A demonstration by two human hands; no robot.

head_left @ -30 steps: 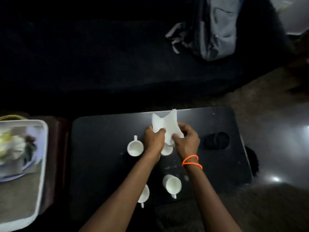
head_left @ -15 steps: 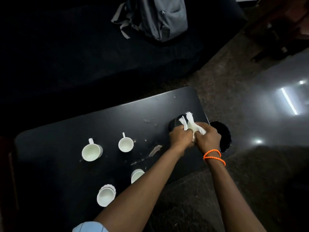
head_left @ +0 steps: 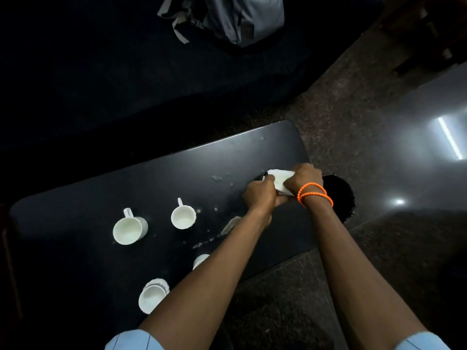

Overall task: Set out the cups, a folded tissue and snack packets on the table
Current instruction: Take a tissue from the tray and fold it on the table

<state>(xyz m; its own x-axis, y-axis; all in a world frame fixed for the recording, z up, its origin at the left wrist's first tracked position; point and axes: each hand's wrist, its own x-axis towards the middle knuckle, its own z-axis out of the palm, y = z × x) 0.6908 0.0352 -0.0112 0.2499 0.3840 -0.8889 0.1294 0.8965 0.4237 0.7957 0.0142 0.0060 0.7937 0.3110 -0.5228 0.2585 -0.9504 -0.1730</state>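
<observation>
Head view: both hands meet at the far right end of the dark bench (head_left: 106, 188). The white tissue (head_left: 279, 180) sits pinched between them, left hand (head_left: 260, 195) closed on its left edge, right hand (head_left: 304, 178) closed over its right side. The tissue's long axis runs roughly left to right, so neither hand is nearer. It looks low over the bench; I can't tell if it touches. A dark round thing under the hands is mostly hidden. Four cups are out: one with handle (head_left: 130, 229), a smaller one (head_left: 183, 217), one at the near edge (head_left: 153, 298), and one half covered by the left forearm (head_left: 201, 260). No snack packets visible. Dim light.
</observation>
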